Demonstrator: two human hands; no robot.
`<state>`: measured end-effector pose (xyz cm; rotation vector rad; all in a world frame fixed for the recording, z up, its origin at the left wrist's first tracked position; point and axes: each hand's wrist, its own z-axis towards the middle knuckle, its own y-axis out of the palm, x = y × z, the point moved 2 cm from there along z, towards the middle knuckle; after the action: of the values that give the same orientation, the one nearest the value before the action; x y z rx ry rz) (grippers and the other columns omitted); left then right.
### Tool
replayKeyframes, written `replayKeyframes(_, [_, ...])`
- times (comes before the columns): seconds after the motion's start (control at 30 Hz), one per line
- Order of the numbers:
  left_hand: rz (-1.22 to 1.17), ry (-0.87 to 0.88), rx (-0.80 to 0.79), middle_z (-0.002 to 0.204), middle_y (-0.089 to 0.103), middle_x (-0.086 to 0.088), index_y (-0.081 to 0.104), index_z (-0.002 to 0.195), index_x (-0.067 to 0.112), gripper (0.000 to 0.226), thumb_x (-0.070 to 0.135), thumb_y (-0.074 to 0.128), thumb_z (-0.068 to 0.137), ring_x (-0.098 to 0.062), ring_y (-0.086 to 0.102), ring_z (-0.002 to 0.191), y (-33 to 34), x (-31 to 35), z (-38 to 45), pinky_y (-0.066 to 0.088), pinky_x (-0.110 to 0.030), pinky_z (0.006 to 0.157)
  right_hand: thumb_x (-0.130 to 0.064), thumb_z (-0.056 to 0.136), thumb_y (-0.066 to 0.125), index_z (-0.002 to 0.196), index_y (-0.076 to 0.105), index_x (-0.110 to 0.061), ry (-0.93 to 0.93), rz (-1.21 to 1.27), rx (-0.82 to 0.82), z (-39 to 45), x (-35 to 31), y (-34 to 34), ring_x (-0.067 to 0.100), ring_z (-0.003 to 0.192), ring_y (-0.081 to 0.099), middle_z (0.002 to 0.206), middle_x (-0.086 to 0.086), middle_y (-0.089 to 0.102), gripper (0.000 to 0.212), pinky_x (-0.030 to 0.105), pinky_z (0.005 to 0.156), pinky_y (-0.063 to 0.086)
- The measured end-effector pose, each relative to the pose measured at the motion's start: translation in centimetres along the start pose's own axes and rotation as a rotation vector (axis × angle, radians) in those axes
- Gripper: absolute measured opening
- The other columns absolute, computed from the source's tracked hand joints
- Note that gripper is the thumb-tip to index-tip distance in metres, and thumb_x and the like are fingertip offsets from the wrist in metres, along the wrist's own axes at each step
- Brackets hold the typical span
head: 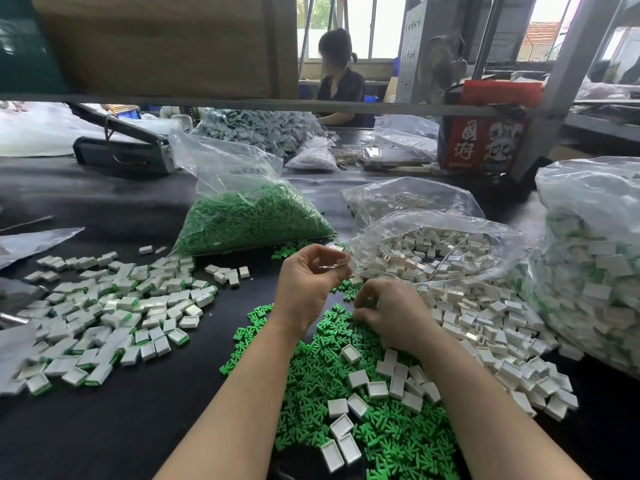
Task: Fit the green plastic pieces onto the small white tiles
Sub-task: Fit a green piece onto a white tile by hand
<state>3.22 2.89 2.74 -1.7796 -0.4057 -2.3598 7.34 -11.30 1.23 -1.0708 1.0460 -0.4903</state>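
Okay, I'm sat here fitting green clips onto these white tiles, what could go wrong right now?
The left hand pinches a white tile in mid-air; a slip would probably lose it among the loose white tiles. Bare tiles also lie scattered on the green pieces, so they could get mistaken for the finished pile.

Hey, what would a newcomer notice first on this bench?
The bright green pieces heaped under both forearms, with a green-filled bag behind. White tiles spill from a bag at right; the left hand pinches one tile, and the right hand reaches into the pile.
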Motion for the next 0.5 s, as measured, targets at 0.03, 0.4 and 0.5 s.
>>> replayKeyframes(0.03, [0.006,-0.007,0.008,0.092,0.075,-0.015,0.067,0.086,0.005,0.016,-0.008,0.074,0.079,-0.011,0.070,0.077,-0.1,-0.1,0.0,0.054,-0.021,0.067,-0.033,0.084,0.074,0.083,0.062,-0.034,0.000,0.003,0.008,0.0,0.1,-0.1,0.014,0.091,0.061,0.095,-0.006,0.068,0.011,0.040,0.089,0.052])
replayKeyframes(0.4, [-0.138,-0.158,0.021,0.075,0.074,-0.008,0.064,0.087,0.003,0.013,-0.001,0.074,0.081,-0.014,0.072,0.068,-0.3,-0.9,0.2,0.055,-0.021,0.061,-0.016,0.085,0.074,0.083,0.070,-0.017,-0.056,0.358,0.234,-0.3,0.5,-0.9,0.004,0.066,0.061,0.074,-0.007,0.068,0.004,0.017,0.063,0.049])
replayKeyframes(0.5, [-0.101,-0.157,-0.012,0.077,0.073,-0.012,0.061,0.081,0.006,0.021,0.006,0.081,0.073,-0.015,0.071,0.067,0.0,-0.8,0.0,0.054,-0.021,0.058,-0.008,0.086,0.072,0.087,0.072,-0.013,-0.055,0.604,0.254,-0.6,0.5,-1.4,0.020,0.072,0.067,0.079,0.002,0.072,0.005,0.031,0.067,0.056])
